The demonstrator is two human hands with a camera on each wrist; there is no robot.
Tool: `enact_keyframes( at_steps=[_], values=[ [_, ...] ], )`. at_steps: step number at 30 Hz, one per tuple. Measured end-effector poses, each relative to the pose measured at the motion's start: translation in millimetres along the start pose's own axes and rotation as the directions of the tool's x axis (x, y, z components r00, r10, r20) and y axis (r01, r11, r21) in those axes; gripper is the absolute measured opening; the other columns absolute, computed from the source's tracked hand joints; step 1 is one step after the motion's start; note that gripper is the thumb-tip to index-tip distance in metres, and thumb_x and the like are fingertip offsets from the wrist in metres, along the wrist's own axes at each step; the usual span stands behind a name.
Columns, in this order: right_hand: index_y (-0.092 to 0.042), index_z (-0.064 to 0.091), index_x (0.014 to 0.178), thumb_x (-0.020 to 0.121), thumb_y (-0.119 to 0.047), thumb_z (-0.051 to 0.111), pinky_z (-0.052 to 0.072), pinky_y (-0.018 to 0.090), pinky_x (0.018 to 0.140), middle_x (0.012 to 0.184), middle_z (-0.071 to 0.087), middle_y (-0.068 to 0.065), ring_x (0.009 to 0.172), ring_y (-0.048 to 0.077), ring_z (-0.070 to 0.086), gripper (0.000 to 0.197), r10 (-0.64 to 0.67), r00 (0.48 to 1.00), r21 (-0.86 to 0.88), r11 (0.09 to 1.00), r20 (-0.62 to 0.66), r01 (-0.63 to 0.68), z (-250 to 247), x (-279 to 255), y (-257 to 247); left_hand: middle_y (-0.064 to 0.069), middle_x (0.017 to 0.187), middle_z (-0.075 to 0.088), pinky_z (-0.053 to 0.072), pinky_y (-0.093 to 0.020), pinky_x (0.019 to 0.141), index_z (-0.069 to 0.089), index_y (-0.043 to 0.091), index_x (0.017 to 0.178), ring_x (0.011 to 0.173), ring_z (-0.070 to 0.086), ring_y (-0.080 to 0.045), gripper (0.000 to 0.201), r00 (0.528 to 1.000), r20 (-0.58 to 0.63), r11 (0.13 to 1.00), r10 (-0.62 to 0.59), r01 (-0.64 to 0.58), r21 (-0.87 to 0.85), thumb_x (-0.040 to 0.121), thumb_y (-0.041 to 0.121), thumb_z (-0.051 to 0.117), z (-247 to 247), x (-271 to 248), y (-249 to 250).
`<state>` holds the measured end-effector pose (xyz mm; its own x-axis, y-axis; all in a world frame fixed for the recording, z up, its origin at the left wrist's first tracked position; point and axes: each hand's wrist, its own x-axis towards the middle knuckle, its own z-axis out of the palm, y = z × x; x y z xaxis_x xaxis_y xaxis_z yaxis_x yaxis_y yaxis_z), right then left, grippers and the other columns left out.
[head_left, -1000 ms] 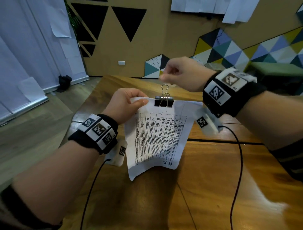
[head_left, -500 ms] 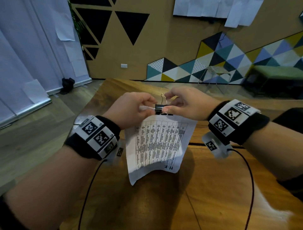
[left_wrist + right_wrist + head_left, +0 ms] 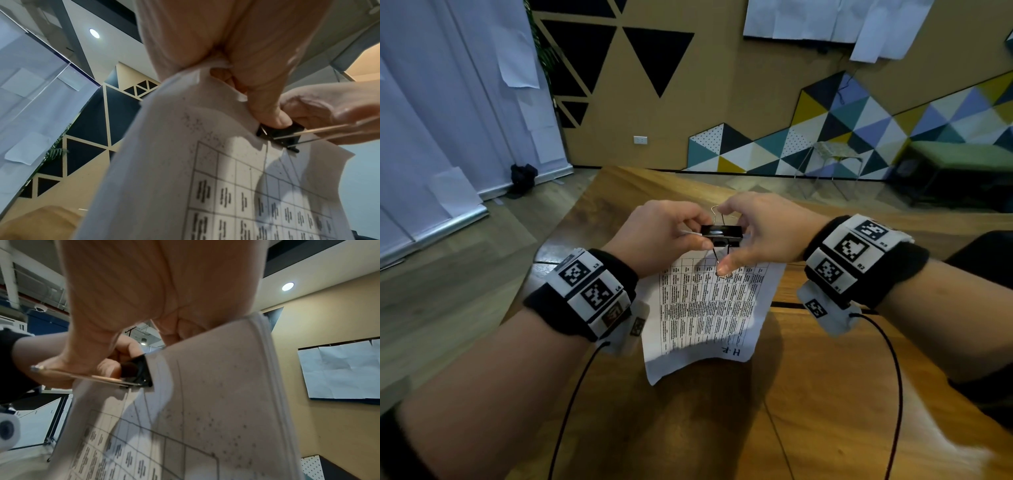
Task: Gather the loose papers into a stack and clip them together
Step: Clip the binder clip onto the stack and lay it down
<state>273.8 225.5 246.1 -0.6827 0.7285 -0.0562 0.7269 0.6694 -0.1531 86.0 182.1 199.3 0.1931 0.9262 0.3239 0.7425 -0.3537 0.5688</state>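
A stack of printed papers (image 3: pixel 709 308) hangs above the wooden table with a black binder clip (image 3: pixel 722 234) clamped on its top edge. My left hand (image 3: pixel 700 237) pinches the top edge just left of the clip. My right hand (image 3: pixel 724 240) holds the clip's wire handles: the thumb presses the front handle down against the sheet, and the forefinger sits on the rear handle behind. In the left wrist view my thumb touches the clip (image 3: pixel 281 133) on the papers (image 3: pixel 205 186). The right wrist view shows the clip (image 3: pixel 137 371) and the papers' layered edge (image 3: pixel 265 337).
The wooden table (image 3: pixel 842 394) has a dark seam running across it to the right of the papers. Black cables (image 3: pixel 571 394) trail from both wristbands over the tabletop. A wire chair (image 3: pixel 832 161) and a green bench (image 3: pixel 962 161) stand beyond the far edge.
My right hand came down from above the clip and took hold of its handles. The front wire handle now lies folded down on the paper. The left hand kept its pinch.
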Motion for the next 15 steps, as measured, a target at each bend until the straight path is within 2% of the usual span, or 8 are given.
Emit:
enact_keyframes(
  at_steps=[3, 8, 12, 15],
  values=[
    [-0.012, 0.045, 0.136, 0.056, -0.071, 0.071, 0.041, 0.028, 0.089, 0.13, 0.057, 0.004, 0.111, 0.02, 0.056, 0.103, 0.015, 1.0, -0.055, 0.998, 0.012, -0.014, -2.8, 3.2, -2.9, 0.023, 0.079, 0.06, 0.045, -0.026, 0.074, 0.07, 0.029, 0.103, 0.076, 0.058, 0.002, 0.025, 1.0, 0.021, 1.0, -0.015, 0.015, -0.011, 0.079, 0.029, 0.075, 0.0, 0.3, -0.7],
    [-0.014, 0.06, 0.114, 0.05, -0.079, 0.066, 0.055, 0.036, 0.078, 0.098, 0.069, 0.002, 0.087, 0.021, 0.064, 0.091, 0.027, 0.997, -0.171, 0.985, 0.07, -0.015, -6.1, 7.0, -8.4, 0.016, 0.082, 0.064, 0.045, -0.026, 0.073, 0.072, 0.026, 0.104, 0.077, 0.057, 0.005, 0.026, 1.0, 0.011, 1.0, -0.011, 0.011, -0.018, 0.078, 0.03, 0.076, 1.9, 0.2, -0.6],
    [-0.016, 0.066, 0.103, 0.049, -0.08, 0.066, 0.057, 0.036, 0.075, 0.089, 0.072, 0.002, 0.081, 0.022, 0.067, 0.084, 0.001, 0.996, -0.198, 0.98, 0.085, 0.016, -4.9, 13.2, -8.9, 0.016, 0.081, 0.063, 0.043, -0.025, 0.071, 0.072, 0.026, 0.103, 0.074, 0.055, 0.006, 0.025, 0.999, 0.014, 0.999, -0.029, 0.029, -0.037, 0.078, 0.029, 0.076, 1.3, 0.0, -0.6],
    [-0.019, 0.066, 0.091, 0.049, -0.08, 0.067, 0.056, 0.031, 0.067, 0.078, 0.071, -0.001, 0.072, 0.019, 0.066, 0.074, 0.007, 0.994, -0.219, 0.975, 0.11, 0.018, -5.3, 17.1, -9.2, 0.015, 0.08, 0.063, 0.043, -0.026, 0.07, 0.072, 0.026, 0.101, 0.072, 0.057, 0.001, 0.023, 1.0, 0.009, 0.999, -0.024, 0.025, -0.034, 0.078, 0.03, 0.075, 1.8, -1.3, -0.4]
  ],
)
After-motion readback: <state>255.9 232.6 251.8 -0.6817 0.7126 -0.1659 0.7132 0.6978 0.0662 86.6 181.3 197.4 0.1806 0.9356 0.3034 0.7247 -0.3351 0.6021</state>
